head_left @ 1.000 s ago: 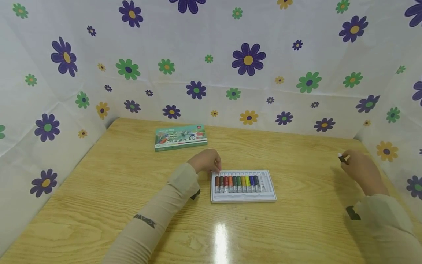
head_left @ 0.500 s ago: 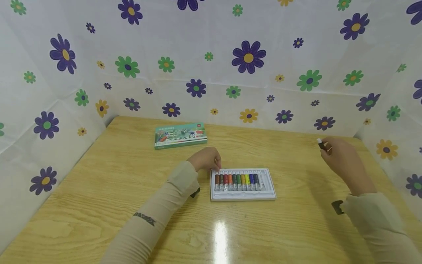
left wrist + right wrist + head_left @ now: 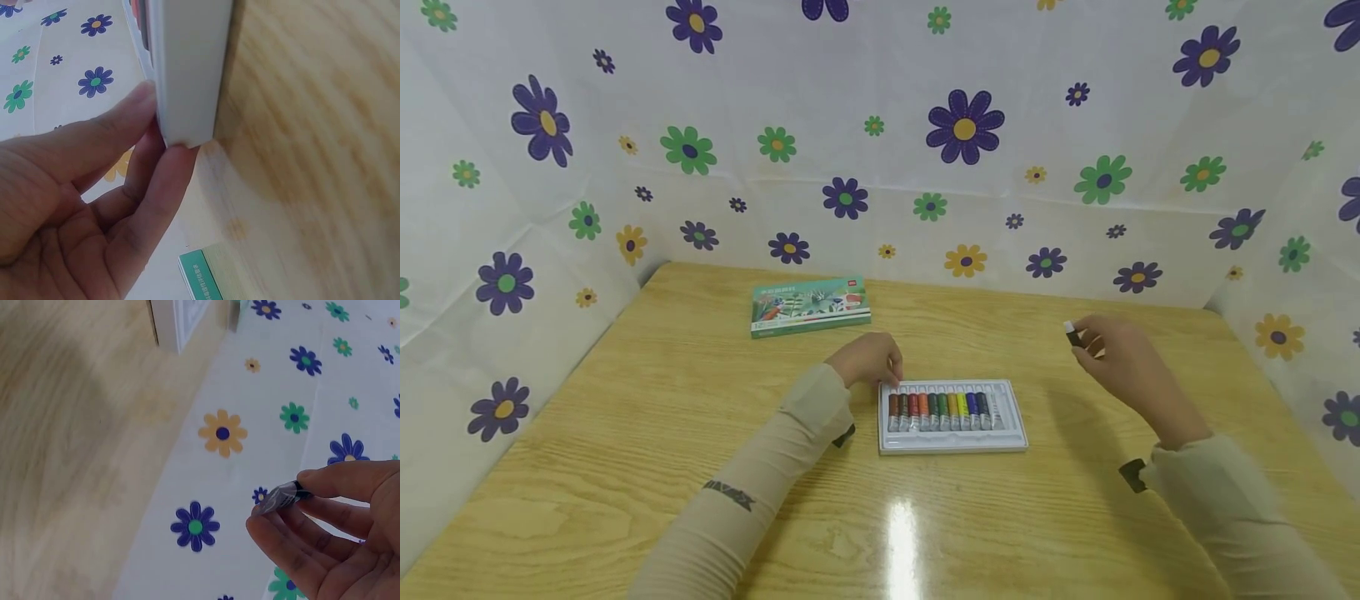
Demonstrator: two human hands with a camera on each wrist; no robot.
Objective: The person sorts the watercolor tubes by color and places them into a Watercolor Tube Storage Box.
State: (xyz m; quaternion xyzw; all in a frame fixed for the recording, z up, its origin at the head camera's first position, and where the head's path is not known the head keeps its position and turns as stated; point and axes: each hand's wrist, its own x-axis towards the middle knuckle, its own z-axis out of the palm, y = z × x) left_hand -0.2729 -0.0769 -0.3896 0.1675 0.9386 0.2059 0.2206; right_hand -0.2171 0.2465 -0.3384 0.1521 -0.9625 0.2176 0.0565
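Note:
A white plastic tray (image 3: 1013, 412) with a row of coloured paint tubes (image 3: 933, 412) lies mid-table. My left hand (image 3: 867, 360) pinches its far left corner; in the left wrist view the thumb lies along the rim of the tray (image 3: 190, 69) and a finger is at the corner below. To the right of the tray, above the table, my right hand (image 3: 1123, 358) pinches a small black paint tube (image 3: 1072, 335) with its white cap up. Its crimped silver end shows between thumb and fingertips in the right wrist view, where the paint tube (image 3: 284, 497) is tilted.
A green printed paint box (image 3: 811, 307) lies behind the tray, to the left. White flowered cloth (image 3: 880, 167) encloses the back and sides of the wooden table (image 3: 1037, 533). A light reflection shines near the front.
My right hand has travelled left with the black paint tube, from the table's right side closer to the tray. My left hand stays at the tray's corner.

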